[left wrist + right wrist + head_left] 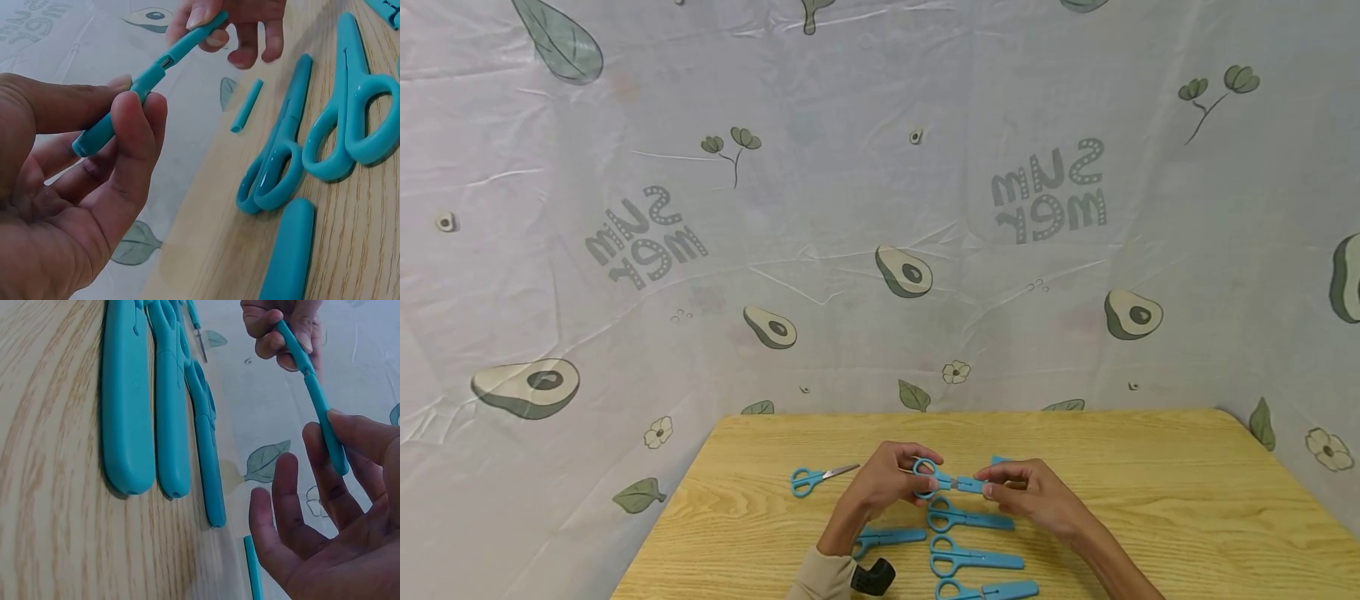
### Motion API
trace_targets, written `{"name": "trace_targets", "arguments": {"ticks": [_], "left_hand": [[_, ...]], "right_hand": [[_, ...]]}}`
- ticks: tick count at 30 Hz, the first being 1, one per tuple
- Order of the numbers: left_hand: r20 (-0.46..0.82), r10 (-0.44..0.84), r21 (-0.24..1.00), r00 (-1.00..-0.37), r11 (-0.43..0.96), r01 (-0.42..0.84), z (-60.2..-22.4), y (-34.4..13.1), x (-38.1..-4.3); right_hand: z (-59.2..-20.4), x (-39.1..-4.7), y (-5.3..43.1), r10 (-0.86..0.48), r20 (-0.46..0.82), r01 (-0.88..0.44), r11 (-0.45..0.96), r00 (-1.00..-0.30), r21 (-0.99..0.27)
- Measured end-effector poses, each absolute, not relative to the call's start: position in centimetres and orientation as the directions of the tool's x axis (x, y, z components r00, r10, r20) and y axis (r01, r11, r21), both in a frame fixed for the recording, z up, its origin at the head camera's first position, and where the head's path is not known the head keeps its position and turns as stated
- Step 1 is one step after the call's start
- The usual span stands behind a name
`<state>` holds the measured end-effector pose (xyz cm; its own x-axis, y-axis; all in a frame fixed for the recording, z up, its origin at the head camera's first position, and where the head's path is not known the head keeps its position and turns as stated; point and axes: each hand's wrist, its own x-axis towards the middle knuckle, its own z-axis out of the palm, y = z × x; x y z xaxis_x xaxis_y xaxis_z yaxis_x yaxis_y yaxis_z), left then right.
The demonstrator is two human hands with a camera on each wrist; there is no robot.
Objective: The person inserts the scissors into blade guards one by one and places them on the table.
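Observation:
My left hand (887, 481) pinches the looped handles of a pair of blue scissors (927, 477) above the table. My right hand (1037, 496) holds the blue blade cover (972, 485) between thumb and fingers. The cover is over most of the blades; a short strip of metal shows between cover and handles in the left wrist view. Below the hands lie several covered blue scissors, among them one pair (972, 518) nearest the hands and another pair (977, 558) closer to me. A loose blue cover (248, 105) lies beyond them, partly behind my right hand in the head view.
An uncovered pair of scissors (808, 481) lies at the left with its blades bare. Another covered pair (891, 537) is partly hidden by my left forearm. The wooden table (1187, 500) ends at a printed curtain (850, 208) behind it.

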<state>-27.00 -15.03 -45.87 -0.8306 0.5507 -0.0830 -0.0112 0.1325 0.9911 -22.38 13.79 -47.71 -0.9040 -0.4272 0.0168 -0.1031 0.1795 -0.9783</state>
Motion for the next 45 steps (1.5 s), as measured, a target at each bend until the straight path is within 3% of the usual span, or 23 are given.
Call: {"name": "trace_targets", "arguments": {"ticks": [9, 18, 45], "left_hand": [[-0.108, 0.529, 0.992, -0.842, 0.112, -0.057, -45.8, -14.4, -26.8], [-0.066, 0.555, 0.985, -0.829, 0.167, 0.033, -45.7, -14.1, -26.6], [-0.097, 0.58, 0.984, -0.809, 0.176, 0.008, -46.0, -14.1, -26.3]], "right_hand": [[-48.0, -22.4, 13.9, -0.429, 0.053, -0.135, 0.162, -0.902, -0.977], [-48.2, -22.4, 13.8, -0.434, 0.046, -0.126, 0.157, -0.9, -0.979], [-47.8, -22.4, 13.6, -0.465, 0.014, -0.118, 0.194, -0.885, -0.974]]}}
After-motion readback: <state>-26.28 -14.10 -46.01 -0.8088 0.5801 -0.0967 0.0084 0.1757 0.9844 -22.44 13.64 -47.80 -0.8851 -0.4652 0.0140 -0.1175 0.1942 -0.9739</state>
